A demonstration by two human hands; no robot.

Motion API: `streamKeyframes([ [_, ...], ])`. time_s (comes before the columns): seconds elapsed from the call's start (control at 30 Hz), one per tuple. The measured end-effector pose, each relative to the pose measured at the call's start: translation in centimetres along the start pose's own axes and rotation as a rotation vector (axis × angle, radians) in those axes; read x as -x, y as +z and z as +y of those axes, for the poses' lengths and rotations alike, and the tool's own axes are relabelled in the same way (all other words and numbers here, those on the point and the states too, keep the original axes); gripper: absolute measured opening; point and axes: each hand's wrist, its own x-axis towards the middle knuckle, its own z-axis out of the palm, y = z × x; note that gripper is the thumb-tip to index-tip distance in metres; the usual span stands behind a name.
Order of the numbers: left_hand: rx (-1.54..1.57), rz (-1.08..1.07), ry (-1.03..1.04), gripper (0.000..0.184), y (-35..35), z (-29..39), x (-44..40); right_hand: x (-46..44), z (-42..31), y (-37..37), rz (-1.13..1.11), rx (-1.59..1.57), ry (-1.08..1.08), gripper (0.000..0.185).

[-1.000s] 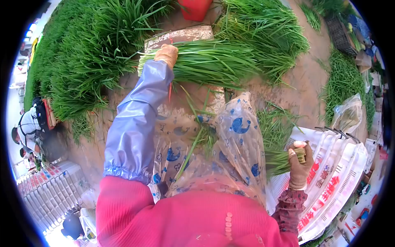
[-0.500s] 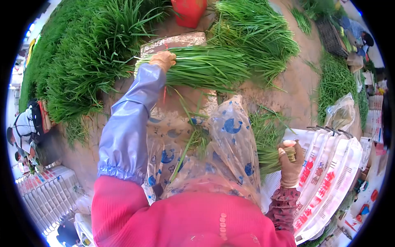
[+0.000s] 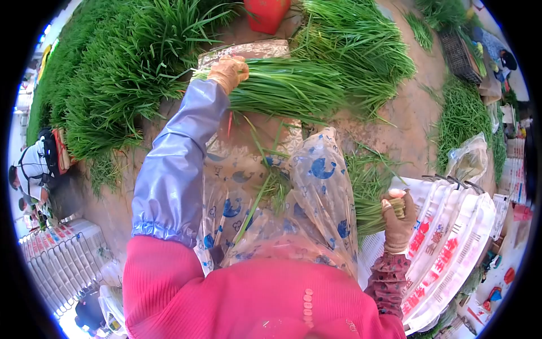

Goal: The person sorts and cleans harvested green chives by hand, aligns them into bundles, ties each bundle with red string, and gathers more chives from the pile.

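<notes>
My left hand (image 3: 228,73), in a tan glove, is closed around the stem end of a bundle of garlic chives (image 3: 291,87). The long green leaves stretch off to the right across a patterned board (image 3: 248,50). A thin red strip (image 3: 230,124) hangs beneath the bundle. At my right side, my right hand (image 3: 400,223), in a brownish glove with bare fingertips, is closed on a smaller bunch of chives (image 3: 370,216). Its leaf ends are partly hidden beside my whale-print plastic apron (image 3: 322,169).
Large chive heaps lie at the far left (image 3: 124,73) and far right (image 3: 355,51), with a red container (image 3: 266,14) between them. Beside my right hand are white printed bags (image 3: 446,243). A dark crate (image 3: 460,53) stands farther right. People are at both edges.
My left hand has moved slightly away from me and gathered the stem ends, uncovering a little of the board. My right hand keeps its hold, almost still. The view has shifted slightly.
</notes>
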Motion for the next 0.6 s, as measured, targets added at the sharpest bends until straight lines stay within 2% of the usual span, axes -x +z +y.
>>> streamKeyframes([
  [0.03,0.011,-0.031,0.006,0.016,-1.0,0.5,-0.2,0.0,0.0,0.1,0.0,0.0,0.0,0.019],
  [0.07,-0.064,0.127,0.134,0.01,-1.8,1.1,0.2,0.1,0.0,0.2,0.011,0.003,0.007,0.019],
  [0.1,-0.062,0.127,0.138,0.01,-2.9,2.2,0.2,0.1,0.0,0.1,0.024,0.007,0.015,0.019],
  [0.17,-0.297,-0.004,0.063,0.008,-4.9,4.5,-0.3,-0.1,0.1,-0.3,0.011,0.008,0.014,0.019],
  [0.2,-0.378,0.05,0.184,0.009,-5.5,5.2,0.0,-0.3,0.1,-0.5,-0.007,0.008,0.011,0.02],
  [0.23,-0.374,0.053,0.191,0.009,-6.3,6.8,0.3,-0.6,-0.3,-0.5,0.001,0.01,0.011,0.02],
  [0.3,-0.357,-0.02,0.314,0.01,-7.5,11.2,1.4,-1.2,-2.0,0.1,-0.07,0.019,-0.081,0.019],
  [0.37,-0.274,-0.293,0.375,0.014,-10.4,18.0,3.2,-1.7,-3.7,1.0,-0.072,0.079,-0.13,0.015],
  [0.4,-0.249,-0.446,0.381,0.017,-12.7,22.2,4.3,-2.0,-4.8,1.6,-0.11,0.133,-0.23,0.014],
  [0.43,0.009,-0.414,0.393,0.018,-10.4,23.2,4.7,-2.1,-5.7,2.3,-0.153,0.184,-0.331,0.013],
  [0.5,0.363,-0.432,0.409,0.023,-10.9,26.4,6.5,-2.2,-6.8,3.8,-0.188,0.127,-0.34,0.013],
  [0.57,0.654,-0.26,0.397,0.027,-9.8,28.6,8.5,-2.0,-7.5,4.8,-0.089,0.22,-0.601,0.014],
  [0.6,0.652,-0.256,0.385,0.027,-9.2,28.9,8.9,-1.5,-8.3,5.0,-0.069,0.232,-0.573,0.016],
])
